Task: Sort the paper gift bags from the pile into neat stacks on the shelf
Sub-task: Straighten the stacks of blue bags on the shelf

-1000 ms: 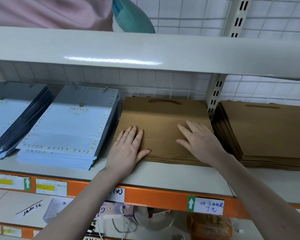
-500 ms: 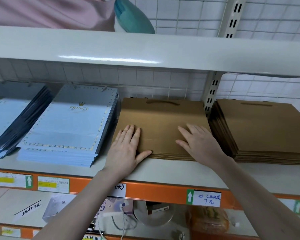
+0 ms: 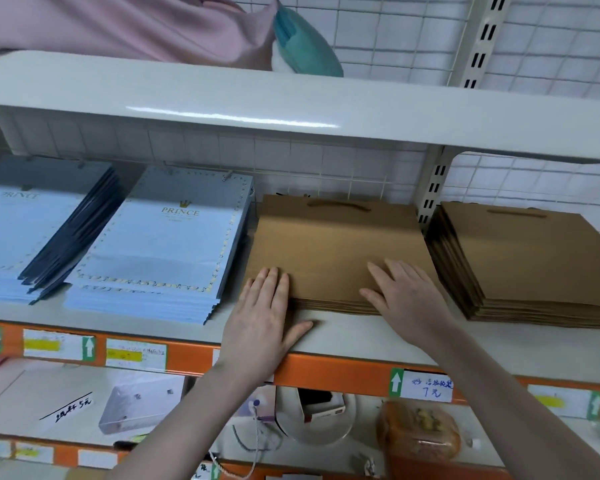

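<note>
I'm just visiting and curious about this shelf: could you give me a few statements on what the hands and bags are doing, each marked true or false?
1. Both hands lie flat on the middle brown stack. True.
2. The left hand holds a blue bag. False: it presses the brown stack's front left corner.
3. A second brown stack lies to the right. True.
4. The blue bags read "KING". False: they read "PRINCE".
5. The right hand grips a handle. False: its fingers lie straight.
</note>
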Tool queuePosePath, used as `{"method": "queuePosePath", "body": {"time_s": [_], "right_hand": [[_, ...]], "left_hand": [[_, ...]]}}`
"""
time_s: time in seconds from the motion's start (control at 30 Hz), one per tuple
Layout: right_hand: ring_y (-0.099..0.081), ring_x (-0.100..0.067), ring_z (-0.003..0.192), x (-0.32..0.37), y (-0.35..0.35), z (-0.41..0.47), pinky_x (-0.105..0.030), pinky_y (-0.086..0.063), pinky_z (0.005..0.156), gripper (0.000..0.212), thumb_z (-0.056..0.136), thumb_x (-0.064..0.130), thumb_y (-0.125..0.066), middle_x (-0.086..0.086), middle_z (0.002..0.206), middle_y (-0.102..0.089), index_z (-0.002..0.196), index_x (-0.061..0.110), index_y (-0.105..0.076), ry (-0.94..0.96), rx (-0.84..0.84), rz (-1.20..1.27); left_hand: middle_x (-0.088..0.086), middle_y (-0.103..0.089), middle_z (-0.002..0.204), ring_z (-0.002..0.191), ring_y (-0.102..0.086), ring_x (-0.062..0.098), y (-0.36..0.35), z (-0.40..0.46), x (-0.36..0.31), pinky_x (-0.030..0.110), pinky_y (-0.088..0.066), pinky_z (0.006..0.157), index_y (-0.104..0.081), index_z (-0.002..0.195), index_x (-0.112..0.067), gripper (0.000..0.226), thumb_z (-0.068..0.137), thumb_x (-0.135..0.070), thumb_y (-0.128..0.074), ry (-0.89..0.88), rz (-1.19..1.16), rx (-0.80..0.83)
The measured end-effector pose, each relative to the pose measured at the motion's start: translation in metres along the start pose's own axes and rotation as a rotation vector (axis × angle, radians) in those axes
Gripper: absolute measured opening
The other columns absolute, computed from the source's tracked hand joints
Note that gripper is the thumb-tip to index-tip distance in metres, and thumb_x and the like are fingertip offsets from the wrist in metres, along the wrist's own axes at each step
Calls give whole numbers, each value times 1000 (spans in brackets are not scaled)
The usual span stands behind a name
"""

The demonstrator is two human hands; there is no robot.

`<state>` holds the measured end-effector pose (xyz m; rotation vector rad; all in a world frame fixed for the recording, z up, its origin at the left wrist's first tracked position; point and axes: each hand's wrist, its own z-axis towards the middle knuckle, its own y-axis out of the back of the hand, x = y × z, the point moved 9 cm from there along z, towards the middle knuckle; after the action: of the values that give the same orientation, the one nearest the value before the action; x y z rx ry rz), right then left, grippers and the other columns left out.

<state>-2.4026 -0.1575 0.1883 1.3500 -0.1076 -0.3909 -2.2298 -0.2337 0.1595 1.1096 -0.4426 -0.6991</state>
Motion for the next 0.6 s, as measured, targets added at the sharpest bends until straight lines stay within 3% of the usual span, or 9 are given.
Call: {"method": "queuePosePath", "body": {"time_s": [0.2, 0.33, 0.43, 0.6], "right_hand": [[-44, -30, 129, 33, 4, -1, -42, -32, 108, 57, 95, 47, -33, -16, 135, -50, 137, 10, -47, 38, -37, 10], [-51, -34, 121, 55, 5, 5, -45, -39, 103, 66, 92, 51, -25, -20, 127, -56, 129, 6, -55, 106, -43, 31], [-39, -30, 133, 74, 8, 8, -42, -27, 111, 59, 96, 48, -32, -18, 140, -45, 139, 10, -44, 165, -50, 58], [-23, -23, 141, 106, 20, 10, -34, -14, 115, 61, 98, 51, -23, -10, 152, -28, 147, 14, -25, 219, -34, 132]], "left_hand": [[17, -59, 128, 122, -55, 30, 9, -35, 18, 46, -41, 101, -58, 125, 1, 87, 94, -62, -8, 56, -9, -9], [20, -59, 127, 121, -55, 33, 12, -53, 43, 48, -43, 99, -58, 124, 4, 87, 95, -62, -9, 152, 2, 8], [21, -56, 129, 123, -52, 35, 20, -66, 60, 49, -41, 101, -55, 126, 4, 88, 93, -64, -10, 228, 38, 21], [24, -52, 134, 126, -49, 38, 37, -82, 89, 51, -39, 101, -51, 129, 6, 89, 93, -65, -11, 302, 64, 4]]}}
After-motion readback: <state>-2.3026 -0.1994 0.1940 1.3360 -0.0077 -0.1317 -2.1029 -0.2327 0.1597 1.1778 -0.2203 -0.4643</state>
